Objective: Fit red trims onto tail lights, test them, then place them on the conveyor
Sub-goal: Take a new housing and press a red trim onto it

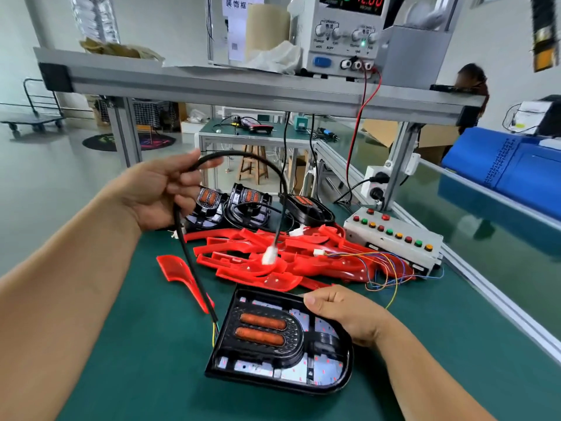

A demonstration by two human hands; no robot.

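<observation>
Your right hand (343, 314) covers the far right corner of the tail light (273, 338), its fingers out of sight. The cable (194, 268) vanishes inside your left hand (164, 192). The top edge crops the display of the supply (343, 34); its knob labels are too small to read.

L hand (161, 192) raised mid-air, palm facing in, fingers curled round a black cable (189, 256), thumb & index tips pinching it at the top. L forearm bare, coming in from lower left. R hand (343, 314) low, thumb on top of the tail light (261, 329) at its far right edge, other fingers hidden behind it. R forearm bare, in from bottom right, wrist approx straight.
</observation>
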